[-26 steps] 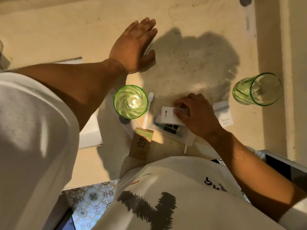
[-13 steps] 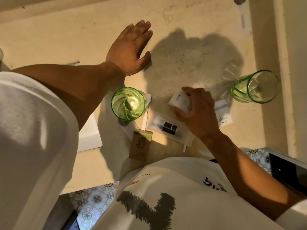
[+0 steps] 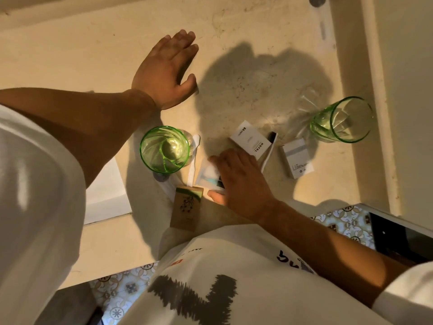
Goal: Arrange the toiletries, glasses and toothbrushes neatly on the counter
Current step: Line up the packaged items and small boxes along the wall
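Left hand point(image 3: 167, 71) flat on the worktop point(image 3: 70, 55) toward the far edge, fingers together, holding nothing. Right hand point(image 3: 239, 184) near the front edge, fingers spread over a clear packet point(image 3: 206, 172); grip unclear. White box point(image 3: 250, 139) and toothbrush point(image 3: 269, 151) just beyond it. One green glass point(image 3: 164, 148) left, another point(image 3: 344, 120) by the right edge.

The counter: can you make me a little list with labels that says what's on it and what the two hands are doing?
Surface: beige counter
Glasses: two green ones, left glass and right glass, both upright
Boxes: white HOTEL box, second white box, brown box
Toothbrush: white toothbrush beside the HOTEL box
Left hand: flat on the counter, holding nothing
Right hand: reaching onto a clear packet
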Tool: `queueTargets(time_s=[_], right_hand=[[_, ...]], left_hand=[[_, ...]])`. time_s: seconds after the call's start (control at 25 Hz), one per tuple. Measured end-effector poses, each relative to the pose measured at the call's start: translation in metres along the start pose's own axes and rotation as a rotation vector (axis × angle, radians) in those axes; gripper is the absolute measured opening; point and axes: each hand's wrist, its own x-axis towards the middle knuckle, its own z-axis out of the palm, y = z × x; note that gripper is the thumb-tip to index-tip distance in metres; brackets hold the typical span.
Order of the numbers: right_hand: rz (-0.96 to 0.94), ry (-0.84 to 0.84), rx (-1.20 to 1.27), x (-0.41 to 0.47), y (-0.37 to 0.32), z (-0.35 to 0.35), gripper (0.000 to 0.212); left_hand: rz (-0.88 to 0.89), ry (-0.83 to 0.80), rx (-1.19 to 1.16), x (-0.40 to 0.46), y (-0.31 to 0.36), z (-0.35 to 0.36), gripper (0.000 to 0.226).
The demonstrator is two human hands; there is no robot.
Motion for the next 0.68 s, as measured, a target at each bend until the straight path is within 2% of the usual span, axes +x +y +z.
queueTargets(time_s=[0.12, 0.24, 0.36, 0.48, 0.6, 0.68], right_hand=[[0.060, -0.026, 0.022, 0.000, -0.003, 0.002, 0.058], [0.164, 0.028, 0.213, 0.002, 0.004, -0.004, 0.050], [0.244, 0.118, 0.340, 0.001, 0.017, -0.010, 0.051], [0.307, 0.178, 0.336, -0.001, 0.025, -0.014, 0.059], [0.336, 0.137, 0.354, -0.007, 0.024, -0.010, 0.067], [0.327, 0.105, 0.334, -0.009, 0.019, -0.008, 0.063]], left_hand=[[-0.006, -0.001, -0.012, 0.001, 0.002, 0.001, 0.066], [-0.005, -0.024, -0.016, -0.001, 0.004, -0.004, 0.068], [-0.021, -0.101, -0.032, -0.001, 0.011, -0.016, 0.073], [-0.110, -0.138, -0.128, -0.014, 0.009, -0.031, 0.064], [-0.219, -0.109, -0.157, -0.056, -0.006, -0.041, 0.053], [-0.292, -0.096, -0.176, -0.090, -0.013, -0.042, 0.052]])
